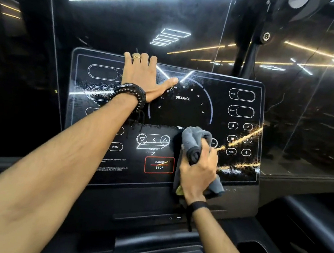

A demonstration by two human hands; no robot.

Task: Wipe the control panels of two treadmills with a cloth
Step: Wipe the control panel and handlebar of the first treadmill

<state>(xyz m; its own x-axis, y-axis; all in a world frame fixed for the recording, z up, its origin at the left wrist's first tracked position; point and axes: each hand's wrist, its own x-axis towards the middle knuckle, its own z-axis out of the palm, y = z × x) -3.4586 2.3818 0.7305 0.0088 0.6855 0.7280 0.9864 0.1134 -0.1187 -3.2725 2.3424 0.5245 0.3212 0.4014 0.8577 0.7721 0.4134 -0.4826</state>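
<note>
Cloth (195, 147), grey and bunched, was gripped by the right hand (198, 170), whose fingers curled round it against the treadmill control panel (237, 170) beside PAUSE/STOP. Farther up, the left hand (141, 77) lay flat, fingers spread, over the panel's top edge.

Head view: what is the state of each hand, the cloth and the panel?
Left hand: open, flat on the panel's upper edge.
Right hand: grips the cloth.
Cloth: bunched, pressed on the panel.
Control panel: display unlit, smeared with droplets.
</note>
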